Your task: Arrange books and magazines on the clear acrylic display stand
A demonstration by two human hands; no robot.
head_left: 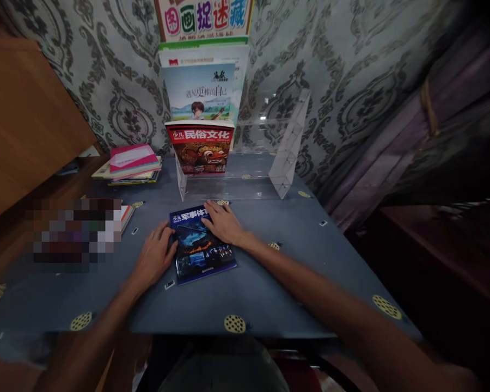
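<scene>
Blue book [200, 247] flat, hands [153, 253] at edges; tablecloth [306, 247] reaching well rightward.

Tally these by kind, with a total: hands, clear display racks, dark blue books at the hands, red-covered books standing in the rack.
Hands: 2, left hand and right hand
Clear display rack: 1
Dark blue book: 1
Red-covered book: 1
Total: 5
</scene>
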